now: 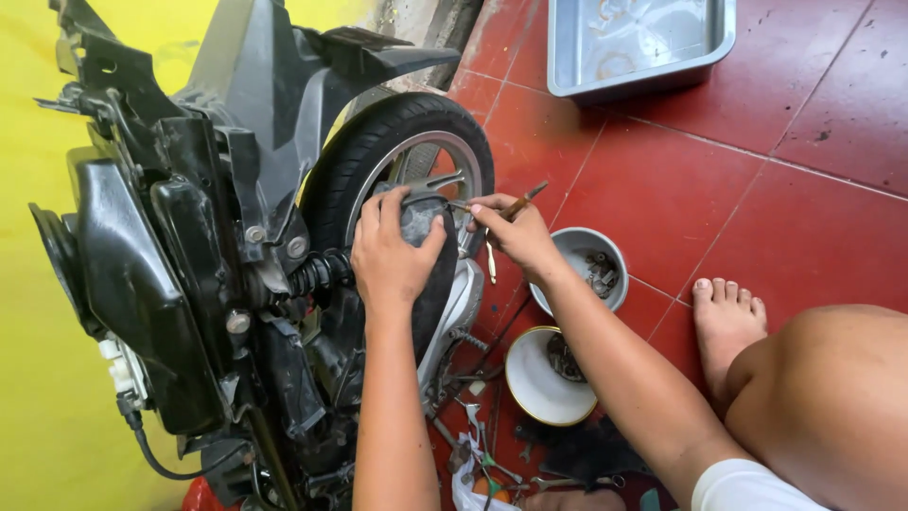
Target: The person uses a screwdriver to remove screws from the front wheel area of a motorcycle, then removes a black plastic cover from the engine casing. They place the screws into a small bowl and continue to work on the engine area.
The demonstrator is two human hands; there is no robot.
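Note:
A stripped black motorbike rear (189, 237) lies against a yellow wall, its rear wheel (402, 142) toward the tiled floor. My left hand (390, 251) grips a dark grey cover (423, 227) pressed against the side of the wheel. My right hand (511, 232) holds a thin brown-handled tool (518, 202), a screwdriver by its look, its tip pointing at the cover's upper edge. A coil spring (317, 273) shows just left of my left hand.
A grey bowl (610, 260) and a white bowl (539, 390) with small metal parts sit under my right forearm. Loose wrenches and rags (482, 454) lie below. A metal tray (643, 43) stands at top. My bare foot (724, 322) rests on the red tiles.

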